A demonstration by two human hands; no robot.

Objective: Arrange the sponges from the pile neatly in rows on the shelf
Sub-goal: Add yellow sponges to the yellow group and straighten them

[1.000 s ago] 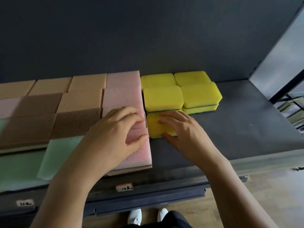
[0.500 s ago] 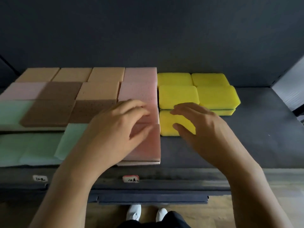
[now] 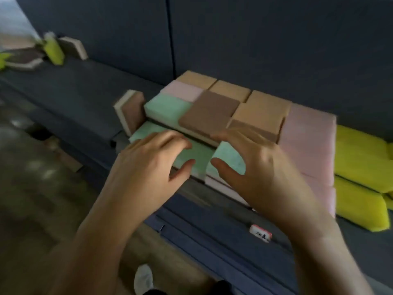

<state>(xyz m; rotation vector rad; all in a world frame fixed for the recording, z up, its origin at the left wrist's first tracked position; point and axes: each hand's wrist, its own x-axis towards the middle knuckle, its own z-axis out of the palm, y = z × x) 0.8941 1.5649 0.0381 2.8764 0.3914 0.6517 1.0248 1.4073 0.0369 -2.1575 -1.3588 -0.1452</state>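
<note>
Sponges lie in rows on the dark shelf (image 3: 85, 96): tan (image 3: 261, 111), brown (image 3: 210, 113), pink (image 3: 308, 141), green (image 3: 168, 107) and yellow (image 3: 359, 158). My left hand (image 3: 148, 167) hovers with spread fingers over the front green sponges (image 3: 197, 154). My right hand (image 3: 255, 165) hovers beside it over another green sponge (image 3: 229, 158) and the pink row's front. Neither hand holds anything. One brown sponge (image 3: 131, 111) stands on edge at the left end of the rows. The view is blurred.
A loose pile of sponges (image 3: 38, 54), brown, white and yellow-green, lies at the shelf's far left. A small price tag (image 3: 260, 233) sits on the shelf's front rail. The floor and a white shoe (image 3: 143, 279) show below.
The view has swung left. Both hands left the pink and yellow sponges and moved left over the front green sponges. The far pile has come into view.
</note>
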